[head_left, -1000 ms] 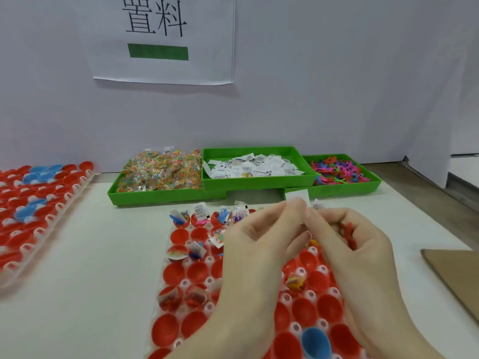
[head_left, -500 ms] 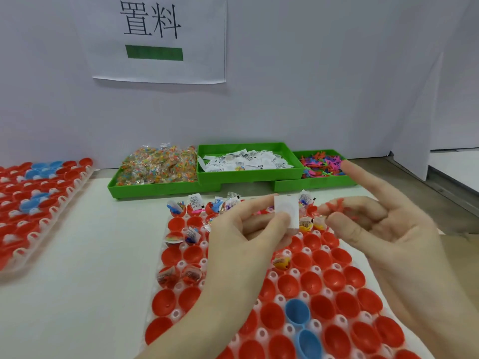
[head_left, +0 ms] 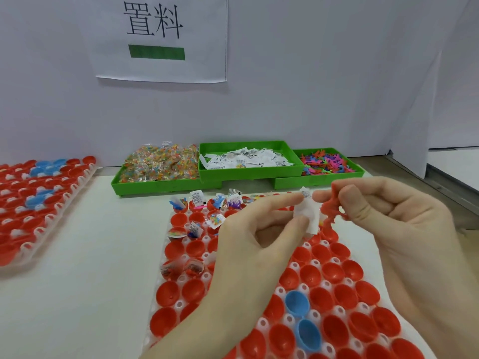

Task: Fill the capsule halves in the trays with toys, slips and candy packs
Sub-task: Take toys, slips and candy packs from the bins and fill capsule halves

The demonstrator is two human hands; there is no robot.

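A white tray (head_left: 281, 292) of red capsule halves, with two blue ones, lies in front of me. Its far rows hold toys, slips and candy packs. My left hand (head_left: 256, 237) pinches a white paper slip (head_left: 309, 216) between thumb and forefinger above the tray. My right hand (head_left: 394, 224) holds a red toy figure (head_left: 330, 211) between thumb and fingers, right beside the slip. Three green bins stand at the back: candy packs (head_left: 160, 164), slips (head_left: 246, 160) and coloured toys (head_left: 326, 164).
A second tray (head_left: 39, 198) of red and blue capsule halves lies at the far left on the white table. A white wall with a paper sign (head_left: 160, 37) rises behind the bins. The table's right edge runs close to my right hand.
My right hand has closed its fingers on the red toy and brought it up against the slip. The left hand has risen a little with the slip.
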